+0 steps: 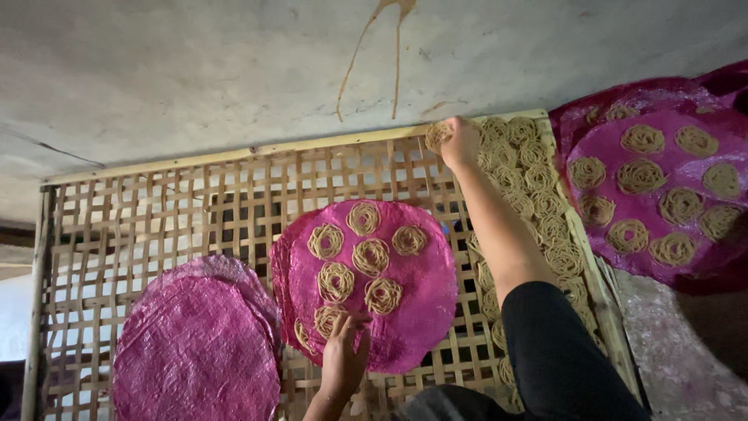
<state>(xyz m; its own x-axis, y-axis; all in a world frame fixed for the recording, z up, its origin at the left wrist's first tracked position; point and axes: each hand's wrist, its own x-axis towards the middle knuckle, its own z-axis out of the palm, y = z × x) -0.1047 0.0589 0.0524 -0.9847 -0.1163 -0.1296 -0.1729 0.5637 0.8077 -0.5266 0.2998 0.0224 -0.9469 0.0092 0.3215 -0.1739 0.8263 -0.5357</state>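
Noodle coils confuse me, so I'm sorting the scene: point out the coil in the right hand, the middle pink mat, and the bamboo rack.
noodle coil (436, 136), head view, its visible left part.
middle pink mat (425, 300), head view, bare right part.
bamboo rack (156, 210), head view, open lattice.

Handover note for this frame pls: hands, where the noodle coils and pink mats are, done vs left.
Left hand: fingers on a noodle coil at the near edge of the middle pink mat; grip unclear.
Right hand: stretched to the far edge of the bamboo lattice rack, setting a coil there.
Done: rows of coils fill the rack's right side; the left pink mat is bare.
Left: several coils on the middle mat; a full mat waits at the right.
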